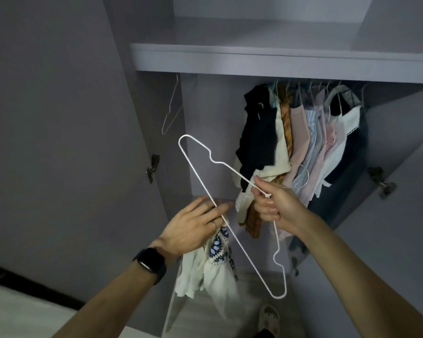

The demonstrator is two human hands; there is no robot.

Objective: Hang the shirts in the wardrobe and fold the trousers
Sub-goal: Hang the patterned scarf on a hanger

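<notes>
Cream crinkled shirt, blue-patterned near the top, hangs limp from the left hand, which grips it. The right hand pinches the neck of one thin white wire hanger, tilted. Farther right in the wardrobe hang roughly ten garments; one bare hanger hangs far left.

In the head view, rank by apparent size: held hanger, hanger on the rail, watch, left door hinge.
1. Held hanger: largest, but nearest the camera.
2. Rail hanger: farther off and turned partly sideways, so its true size may match.
3. Watch.
4. Left hinge: smallest.
</notes>
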